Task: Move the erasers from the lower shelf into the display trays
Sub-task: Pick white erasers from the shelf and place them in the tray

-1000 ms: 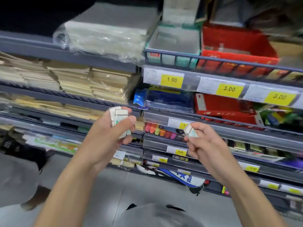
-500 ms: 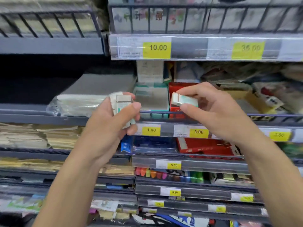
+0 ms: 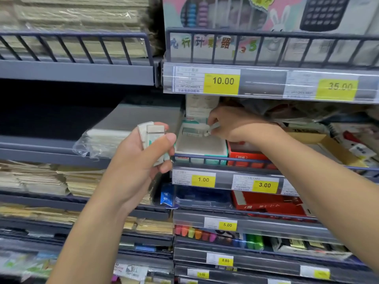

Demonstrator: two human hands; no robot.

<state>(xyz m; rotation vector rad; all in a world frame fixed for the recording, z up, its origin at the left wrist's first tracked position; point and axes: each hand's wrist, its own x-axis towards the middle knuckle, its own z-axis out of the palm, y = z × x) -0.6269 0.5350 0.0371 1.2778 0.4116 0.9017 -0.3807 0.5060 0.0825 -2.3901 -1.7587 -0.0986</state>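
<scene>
head view: my left hand (image 3: 141, 158) grips a stack of erasers (image 3: 152, 138), thumb clamped over them, held beside the teal display tray (image 3: 202, 149) as ready stock. my right hand (image 3: 235, 128) pinches one eraser (image 3: 213, 129) at its fingertips, low over the tray's back, apparently to seat it among those already there.

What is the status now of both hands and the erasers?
Left hand grips stack of erasers. Right hand pinches one eraser over white tray. Nothing in the way.
</scene>
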